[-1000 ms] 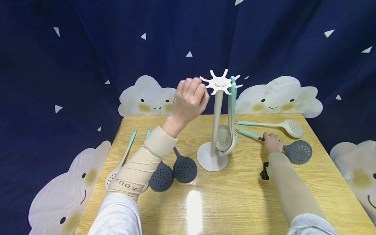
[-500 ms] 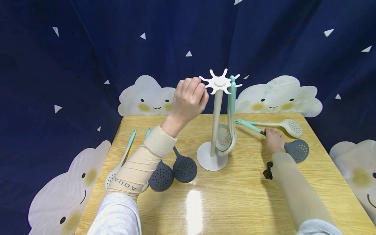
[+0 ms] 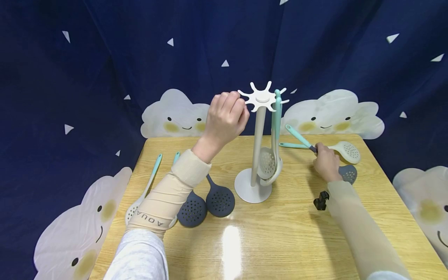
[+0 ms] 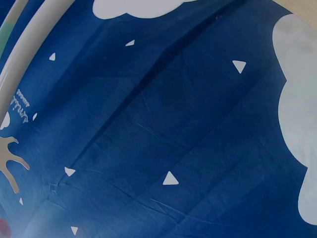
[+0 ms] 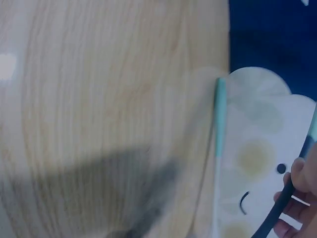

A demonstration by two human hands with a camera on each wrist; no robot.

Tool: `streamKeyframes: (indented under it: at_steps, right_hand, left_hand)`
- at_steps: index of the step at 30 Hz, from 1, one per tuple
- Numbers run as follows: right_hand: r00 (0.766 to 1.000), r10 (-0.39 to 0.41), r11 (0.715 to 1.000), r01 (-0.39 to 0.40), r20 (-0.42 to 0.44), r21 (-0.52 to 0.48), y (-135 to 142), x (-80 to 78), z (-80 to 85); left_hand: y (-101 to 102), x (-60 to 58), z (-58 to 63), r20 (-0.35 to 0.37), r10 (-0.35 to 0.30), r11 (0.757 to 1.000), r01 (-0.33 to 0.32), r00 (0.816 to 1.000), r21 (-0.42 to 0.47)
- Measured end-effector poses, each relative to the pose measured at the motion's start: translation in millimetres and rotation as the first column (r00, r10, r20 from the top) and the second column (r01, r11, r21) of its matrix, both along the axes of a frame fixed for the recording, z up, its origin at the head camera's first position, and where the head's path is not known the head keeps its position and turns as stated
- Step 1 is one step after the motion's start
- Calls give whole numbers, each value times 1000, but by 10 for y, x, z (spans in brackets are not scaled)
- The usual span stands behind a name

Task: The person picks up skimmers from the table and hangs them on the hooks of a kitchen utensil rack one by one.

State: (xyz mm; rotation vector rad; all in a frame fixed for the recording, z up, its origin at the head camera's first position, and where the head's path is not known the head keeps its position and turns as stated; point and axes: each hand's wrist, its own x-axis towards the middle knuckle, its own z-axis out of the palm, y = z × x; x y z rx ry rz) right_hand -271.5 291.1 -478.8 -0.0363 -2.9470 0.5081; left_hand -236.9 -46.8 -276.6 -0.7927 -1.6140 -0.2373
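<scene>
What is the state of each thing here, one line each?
Rack, upright
Hanging utensils, on the rack
Left hand, curled at the rack
Dark skimmer, tilted, handle end raised
Right hand, gripping dark skimmer
Right-side white skimmer, lying flat
Left-side utensils, lying, some partly hidden

The left hand (image 3: 226,120) is gripping the white rack (image 3: 257,144); toward the far right corner of the table (image 3: 280,237), the right hand (image 3: 327,162) is holding a dark skimmer (image 3: 348,174).

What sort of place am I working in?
Likely a staged indoor tabletop setup, though the wider room is out of view: a dark-blue backdrop with smiling white clouds behind a light wood-grain table bearing a white multi-armed utensil stand.
</scene>
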Motion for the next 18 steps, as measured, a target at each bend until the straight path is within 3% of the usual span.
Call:
streamKeyframes:
  at_steps: [8,18]
  right_hand:
    - [997,7,998,-11,-72,-62,-104,53,177]
    - [996,50,976,-65,-77,-207,-307,216,509]
  left_hand:
    - [0,0,0,-1,1,1000,-1,1000,-1]
    - [-9,-2,3,0,3,1000,-3,1000,-1]
